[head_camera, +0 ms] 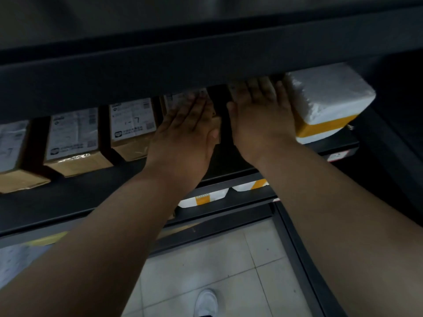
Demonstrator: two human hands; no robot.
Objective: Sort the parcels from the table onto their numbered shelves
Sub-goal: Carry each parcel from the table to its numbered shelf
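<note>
Nearest lie pale square floor tiles (229, 259) with grey grout, and the toe of a white shoe (207, 302). Above them, two flat white parcels banded with yellow tape (203, 197) sit on a lower tier of the dark metal shelf rack (103, 193). On the tier above, the left hand (185, 136) lies flat with straight fingers close together on a brown cardboard box (216, 124) with a white label. Just beside it the right hand (261, 120) is flat too, fingers straight, over a parcel mostly hidden beneath it. Its little-finger side touches a bulky white wrinkled plastic-wrapped parcel (327, 94) with a broad yellow tape band. To the left stands a row of taped cardboard boxes with printed labels – one box (132, 133) carries a handwritten "1-7"; the print is too small to read. A matte dark shelf beam (160, 69) overhangs them all in dim light.
</note>
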